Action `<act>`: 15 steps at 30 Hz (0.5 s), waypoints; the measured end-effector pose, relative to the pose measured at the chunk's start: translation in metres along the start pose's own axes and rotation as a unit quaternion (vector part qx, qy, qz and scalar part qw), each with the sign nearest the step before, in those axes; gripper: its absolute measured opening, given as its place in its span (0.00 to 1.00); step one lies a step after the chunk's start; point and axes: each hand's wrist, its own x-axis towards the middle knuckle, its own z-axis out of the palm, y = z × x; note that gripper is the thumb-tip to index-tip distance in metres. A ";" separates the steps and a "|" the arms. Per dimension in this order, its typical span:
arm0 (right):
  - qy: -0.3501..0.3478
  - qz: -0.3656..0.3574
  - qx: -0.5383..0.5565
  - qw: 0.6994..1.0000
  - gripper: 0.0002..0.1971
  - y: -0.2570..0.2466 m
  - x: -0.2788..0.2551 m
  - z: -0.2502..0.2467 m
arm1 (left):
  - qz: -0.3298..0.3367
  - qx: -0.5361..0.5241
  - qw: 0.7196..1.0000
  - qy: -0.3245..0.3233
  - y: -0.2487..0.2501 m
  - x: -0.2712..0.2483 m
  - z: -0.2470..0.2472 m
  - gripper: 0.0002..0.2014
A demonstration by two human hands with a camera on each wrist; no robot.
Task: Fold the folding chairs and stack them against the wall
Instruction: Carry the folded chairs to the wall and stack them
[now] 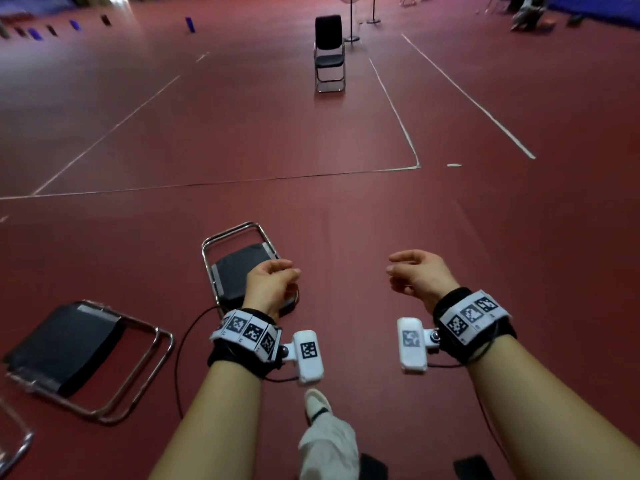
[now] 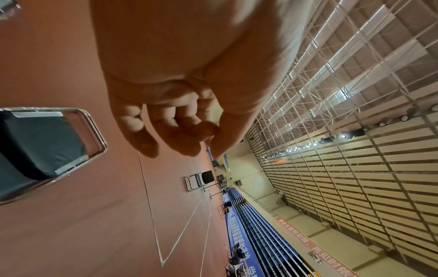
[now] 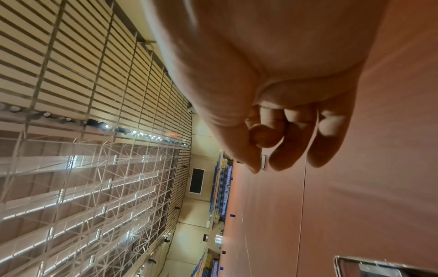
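Hovering loosely curled and empty, left hand point(image 1: 268, 284) and right hand point(image 1: 420, 277), folded chairs point(image 1: 86, 358) flat below, open chair point(image 1: 329, 53) far ahead

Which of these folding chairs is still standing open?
The far chair near the pole stands, upright with its seat down. The two folded chairs close to the person lie flat on the red floor.

Two folded chairs point(image 1: 239, 268) point(image 1: 79, 355) lie near-left; an open chair point(image 1: 329, 53) stands ahead (seemingly beside stands).
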 end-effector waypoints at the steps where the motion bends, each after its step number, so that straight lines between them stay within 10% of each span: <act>1: 0.001 -0.001 -0.003 1.000 0.09 -0.009 0.028 0.007 | 0.001 -0.007 1.000 -0.006 0.008 0.029 0.010 0.07; 15: 0.002 0.002 0.000 1.000 0.07 -0.135 0.337 0.095 | -0.017 0.008 1.000 -0.023 0.120 0.363 0.100 0.04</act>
